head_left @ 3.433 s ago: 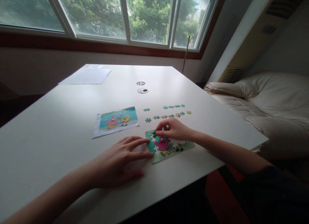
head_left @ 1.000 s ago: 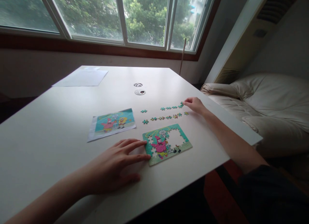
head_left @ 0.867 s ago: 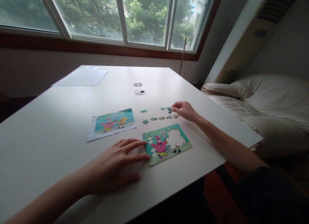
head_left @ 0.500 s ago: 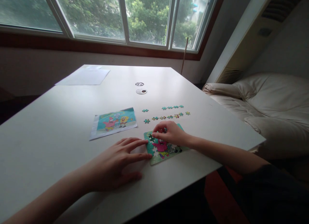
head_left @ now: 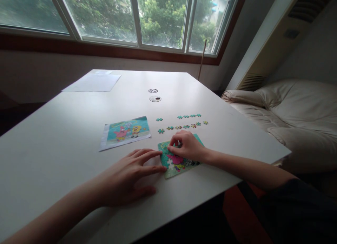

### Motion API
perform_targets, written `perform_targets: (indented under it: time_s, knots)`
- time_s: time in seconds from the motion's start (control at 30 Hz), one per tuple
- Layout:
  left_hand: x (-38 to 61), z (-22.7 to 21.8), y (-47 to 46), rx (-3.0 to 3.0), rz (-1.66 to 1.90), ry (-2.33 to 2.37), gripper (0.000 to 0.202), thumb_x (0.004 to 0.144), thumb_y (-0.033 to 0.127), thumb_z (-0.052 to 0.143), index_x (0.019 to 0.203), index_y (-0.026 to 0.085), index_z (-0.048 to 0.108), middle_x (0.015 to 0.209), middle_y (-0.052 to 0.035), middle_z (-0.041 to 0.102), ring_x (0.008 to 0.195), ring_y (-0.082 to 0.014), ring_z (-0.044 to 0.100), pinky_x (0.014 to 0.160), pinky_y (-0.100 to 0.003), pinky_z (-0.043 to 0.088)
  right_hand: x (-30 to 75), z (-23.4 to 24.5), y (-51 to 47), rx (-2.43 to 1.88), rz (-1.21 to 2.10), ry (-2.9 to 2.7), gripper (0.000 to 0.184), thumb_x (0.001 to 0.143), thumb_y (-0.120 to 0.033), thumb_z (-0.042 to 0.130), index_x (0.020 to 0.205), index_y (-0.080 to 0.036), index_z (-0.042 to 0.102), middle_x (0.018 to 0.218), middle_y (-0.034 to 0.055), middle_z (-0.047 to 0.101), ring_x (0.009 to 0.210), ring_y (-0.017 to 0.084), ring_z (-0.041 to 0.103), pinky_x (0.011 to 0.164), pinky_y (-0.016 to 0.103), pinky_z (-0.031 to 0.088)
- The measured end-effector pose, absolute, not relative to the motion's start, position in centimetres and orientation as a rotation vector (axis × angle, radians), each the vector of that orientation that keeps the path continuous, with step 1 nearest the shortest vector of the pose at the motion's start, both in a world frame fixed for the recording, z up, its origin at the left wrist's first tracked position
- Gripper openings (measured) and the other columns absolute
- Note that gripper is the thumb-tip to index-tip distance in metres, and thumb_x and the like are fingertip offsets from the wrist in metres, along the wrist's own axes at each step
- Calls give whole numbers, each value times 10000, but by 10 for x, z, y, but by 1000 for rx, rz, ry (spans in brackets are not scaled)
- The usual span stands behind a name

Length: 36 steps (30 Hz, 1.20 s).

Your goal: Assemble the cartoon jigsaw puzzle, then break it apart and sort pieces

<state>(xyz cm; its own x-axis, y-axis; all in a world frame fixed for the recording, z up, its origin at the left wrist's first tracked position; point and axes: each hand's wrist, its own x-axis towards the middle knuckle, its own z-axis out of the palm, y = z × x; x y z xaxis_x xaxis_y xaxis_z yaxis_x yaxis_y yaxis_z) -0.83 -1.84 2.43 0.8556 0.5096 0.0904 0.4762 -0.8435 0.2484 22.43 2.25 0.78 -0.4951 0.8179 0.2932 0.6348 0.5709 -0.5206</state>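
Observation:
A small jigsaw puzzle [head_left: 172,173], with a pink cartoon figure on a teal ground, lies near the table's front edge. A white gap shows in its left part. My left hand [head_left: 131,172] rests open on the table, its fingers spread and two fingertips touching the puzzle's left edge. My right hand [head_left: 187,146] is over the puzzle's upper part, fingers curled in a pinch with the tips down at its surface. What is between those fingertips, if anything, is hidden. The hand also covers part of the puzzle picture.
Loose puzzle pieces [head_left: 186,126] lie in two rows beyond the puzzle. A printed picture sheet [head_left: 104,143] is to the left. Farther back are two round metal discs [head_left: 155,99] and white paper [head_left: 92,83] on the white table [head_left: 52,142]. A cream sofa [head_left: 295,107] stands at right.
A dark-looking puzzle piece at my right fingertips now appears flat in the puzzle's upper left. My right fingertips have shifted slightly right. The left hand keeps its place at the edge.

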Motion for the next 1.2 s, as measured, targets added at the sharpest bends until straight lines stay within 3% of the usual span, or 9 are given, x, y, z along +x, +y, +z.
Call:
perform_targets:
  time_s: [0.47, 0.97, 1.2]
  knots:
    - [-8, 23, -19, 2800, 226, 763, 428, 786, 389, 550, 1207, 383, 473, 1328, -32, 406, 1147, -295, 418, 923, -448, 375, 225, 8, 22, -1042, 376, -2396, 102, 730, -285, 603, 772, -208, 657, 734, 14, 598, 746, 142, 503, 772, 284, 327]
    - [-7, 27, -20, 2820, 186, 748, 435, 799, 394, 530, 1226, 387, 447, 1339, -36, 389, 1158, -297, 404, 918, -461, 380, 242, 23, 36, -879, 542, -2449, 133, 778, -263, 556, 792, -162, 641, 747, 29, 583, 693, 105, 512, 665, 228, 392]
    - [-9, 28, -20, 2808, 215, 744, 416, 790, 394, 546, 1200, 368, 480, 1316, -41, 420, 1154, -285, 413, 921, -436, 385, 289, 44, 63, -911, 471, -2654, 161, 781, -304, 542, 765, -165, 623, 718, 13, 548, 629, 85, 474, 612, 228, 367]
